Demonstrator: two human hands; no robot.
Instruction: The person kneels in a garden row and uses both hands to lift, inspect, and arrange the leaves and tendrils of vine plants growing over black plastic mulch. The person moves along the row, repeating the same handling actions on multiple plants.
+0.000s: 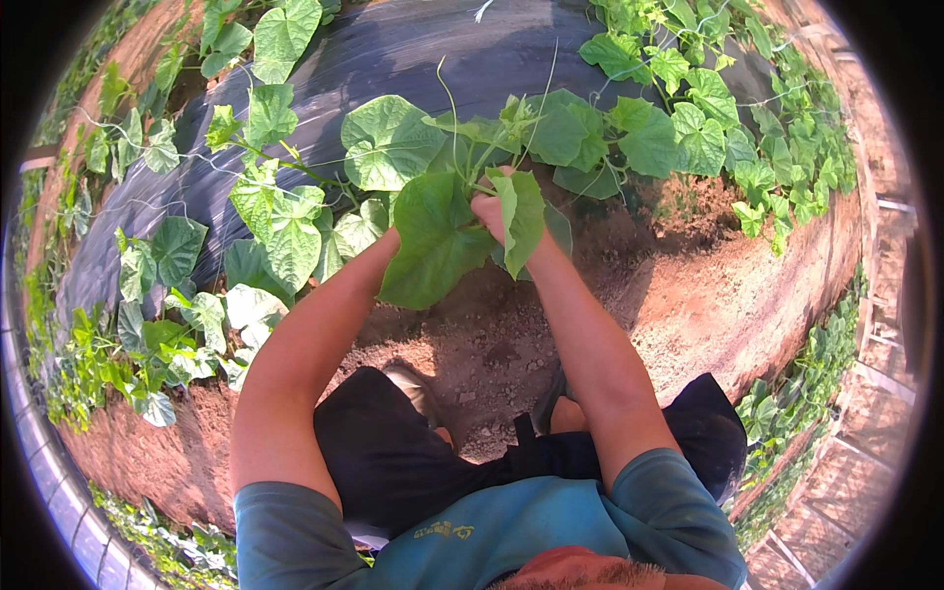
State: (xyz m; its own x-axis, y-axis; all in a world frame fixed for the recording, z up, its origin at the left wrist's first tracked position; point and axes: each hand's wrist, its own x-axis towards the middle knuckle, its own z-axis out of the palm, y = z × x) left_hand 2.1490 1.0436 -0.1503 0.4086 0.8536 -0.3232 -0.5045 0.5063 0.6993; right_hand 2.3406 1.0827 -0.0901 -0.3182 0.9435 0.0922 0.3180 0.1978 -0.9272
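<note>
Before me a young cucumber-like vine [487, 151] stands with broad lobed leaves and long thin tendrils. My right hand [493, 210] is closed around its stem, just below the leafy tip, partly covered by a folded leaf [522, 217]. A large leaf [439, 243] hangs between my arms. My left forearm [332, 317] reaches behind this leaf, which hides my left hand, so I cannot see what it touches. Another wide leaf [392, 144] spreads above the left forearm, over black plastic mulch film [457, 59].
More vines grow along the bed on the left [276, 228] and right [700, 133], with thin pale strings [656, 103] running among them. Bare reddish soil [708, 295] lies at the bed's edge. My shoe [409, 387] rests on the soil below.
</note>
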